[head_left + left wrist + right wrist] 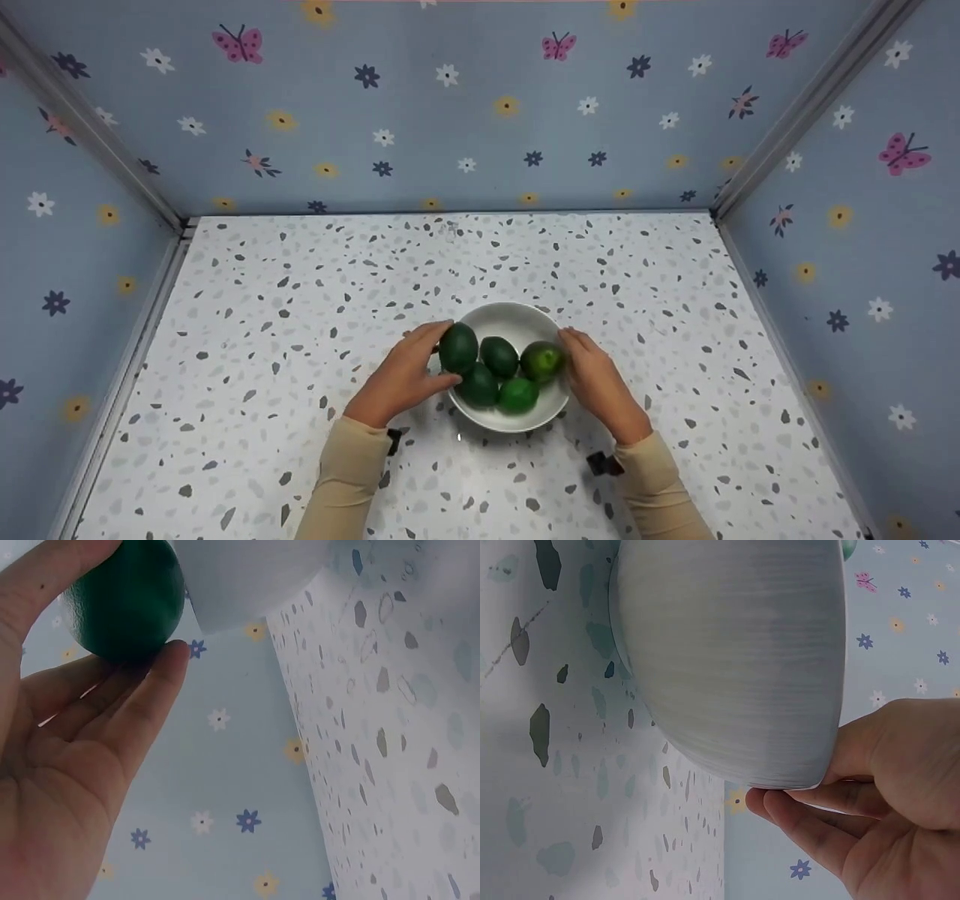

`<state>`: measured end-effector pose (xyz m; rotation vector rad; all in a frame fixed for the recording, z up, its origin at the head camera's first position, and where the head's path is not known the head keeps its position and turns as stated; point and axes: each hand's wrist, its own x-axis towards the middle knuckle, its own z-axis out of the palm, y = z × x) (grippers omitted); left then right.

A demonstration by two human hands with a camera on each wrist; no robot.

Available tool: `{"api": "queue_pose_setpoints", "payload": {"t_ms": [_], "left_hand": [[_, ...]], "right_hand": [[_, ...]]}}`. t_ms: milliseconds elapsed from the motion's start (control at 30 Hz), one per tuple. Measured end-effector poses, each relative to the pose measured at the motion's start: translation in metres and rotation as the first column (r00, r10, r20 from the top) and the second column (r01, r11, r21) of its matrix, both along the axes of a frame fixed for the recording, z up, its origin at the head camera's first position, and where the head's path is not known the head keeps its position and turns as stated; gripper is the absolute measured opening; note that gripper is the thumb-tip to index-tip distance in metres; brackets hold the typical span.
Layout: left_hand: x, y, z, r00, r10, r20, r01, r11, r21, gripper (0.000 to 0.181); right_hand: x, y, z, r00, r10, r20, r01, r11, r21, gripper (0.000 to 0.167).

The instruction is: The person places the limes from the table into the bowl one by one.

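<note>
A white bowl (514,321) with several green fruits in it stands between the two hands. My left hand (401,377) holds a dark green oval fruit (458,348) at the bowl's left rim, thumb on one side and fingers on the other. In the left wrist view this fruit (127,604) looks smooth and glossy; its exact kind cannot be told. On the right, my right hand (606,386) grips the bowl's rim; in the right wrist view its fingertips (780,806) touch the edge and the thumb is partly hidden behind it. A fruit with a light green patch (543,361) lies near that hand.
The bowl stands on a white speckled tabletop (322,270). Blue panels (480,75) with flowers and butterflies rise at the back and both sides. Grey metal strips (817,97) run along the corners.
</note>
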<state>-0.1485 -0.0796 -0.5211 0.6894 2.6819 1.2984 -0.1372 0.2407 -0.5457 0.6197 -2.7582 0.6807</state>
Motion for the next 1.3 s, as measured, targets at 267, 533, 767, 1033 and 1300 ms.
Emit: {"api": "queue_pose_setpoints", "payload": {"t_ms": [267, 533, 767, 1033, 1300], "left_hand": [[-0.006, 0.017, 0.0, 0.996, -0.05, -0.068, 0.045, 0.996, -0.076, 0.079], [-0.005, 0.02, 0.001, 0.997, -0.037, -0.062, 0.029, 0.991, -0.13, 0.076], [-0.002, 0.017, 0.003, 0.997, -0.017, -0.081, 0.007, 0.992, -0.127, 0.076], [0.006, 0.009, 0.003, 0.993, 0.01, -0.114, -0.022, 0.994, -0.105, 0.071], [0.017, -0.002, 0.005, 0.98, 0.037, -0.196, -0.064, 0.989, -0.131, 0.068]], "right_hand": [[0.0, -0.002, 0.0, 1.0, -0.004, 0.016, 0.004, 1.0, -0.014, 0.041], [0.0, -0.004, 0.001, 1.0, 0.018, -0.001, -0.018, 1.0, -0.022, 0.037], [-0.001, -0.004, 0.002, 1.0, 0.019, -0.006, -0.019, 1.0, -0.021, 0.035], [0.0, -0.002, 0.002, 1.0, 0.016, -0.01, -0.016, 1.0, -0.002, 0.038], [0.004, 0.002, 0.009, 1.0, 0.015, -0.005, -0.015, 1.0, -0.006, 0.039]]}}
